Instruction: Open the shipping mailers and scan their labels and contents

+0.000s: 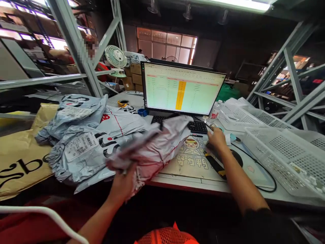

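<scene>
My left hand [124,183] is closed round the near end of a crumpled grey-white plastic mailing bag [154,145] with reddish markings, blurred by motion. The bag is raised over the front of the desk and covers part of the keyboard [196,126]. Over at the keyboard's right end is my right hand [217,137], its fingers drawn together. A thin dark tip shows at them, too small to name. Below that hand lies a yellow-and-black handled tool [214,164], partly hidden by my forearm, on a cardboard-coloured mat [177,166] with a cartoon figure.
Several grey mailing bags [81,144] with labels pile up at left, beside a yellow bag [22,159]. A monitor [184,88] with a spreadsheet stands behind the keyboard. White perforated baskets [281,152], a bottle [215,110] and a black cable [275,184] occupy the right.
</scene>
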The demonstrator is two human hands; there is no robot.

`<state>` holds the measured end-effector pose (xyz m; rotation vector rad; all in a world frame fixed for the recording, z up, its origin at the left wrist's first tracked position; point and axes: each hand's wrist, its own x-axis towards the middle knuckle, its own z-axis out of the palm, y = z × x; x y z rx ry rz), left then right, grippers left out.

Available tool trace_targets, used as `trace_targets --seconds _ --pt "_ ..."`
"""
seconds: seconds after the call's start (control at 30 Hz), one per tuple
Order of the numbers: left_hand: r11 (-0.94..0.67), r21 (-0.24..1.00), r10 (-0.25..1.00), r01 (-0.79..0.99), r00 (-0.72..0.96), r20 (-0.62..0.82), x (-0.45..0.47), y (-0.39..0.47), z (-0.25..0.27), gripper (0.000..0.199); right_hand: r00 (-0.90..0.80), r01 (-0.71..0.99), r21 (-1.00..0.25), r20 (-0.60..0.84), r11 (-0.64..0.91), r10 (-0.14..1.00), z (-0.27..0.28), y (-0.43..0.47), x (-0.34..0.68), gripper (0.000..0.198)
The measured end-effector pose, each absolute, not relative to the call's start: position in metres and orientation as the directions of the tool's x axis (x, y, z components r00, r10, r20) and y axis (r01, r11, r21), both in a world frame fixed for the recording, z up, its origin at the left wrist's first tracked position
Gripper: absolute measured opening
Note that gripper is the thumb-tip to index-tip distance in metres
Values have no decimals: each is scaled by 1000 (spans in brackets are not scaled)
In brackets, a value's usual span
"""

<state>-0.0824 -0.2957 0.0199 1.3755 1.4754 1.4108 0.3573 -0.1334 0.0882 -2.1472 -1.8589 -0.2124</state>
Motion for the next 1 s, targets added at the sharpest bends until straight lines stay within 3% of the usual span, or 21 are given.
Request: trace_targets --seconds 0.07,0.17,0.4,0.7,1.0 --pt "-23 974 911 227 -396 114 -89 -287 26 45 93 993 -96 222 -73 971 90 -107 341 52" --pt "75 952 881 297 -467 77 -92 -278 26 50 66 995 -81 131 -56 989 78 -77 321 51" --pt "32 845 891 534 -398 218 -90 -268 -4 49 64 997 -42 103 -60 993 52 -56 310 43" --pt "-28 840 890 543 -369 268 -91 -265 -7 53 -15 997 -73 192 29 981 79 -82 287 43" --pt "0 849 939 529 -292 182 -99 -269 2 59 -98 983 -133 181 123 979 87 -175 291 37"
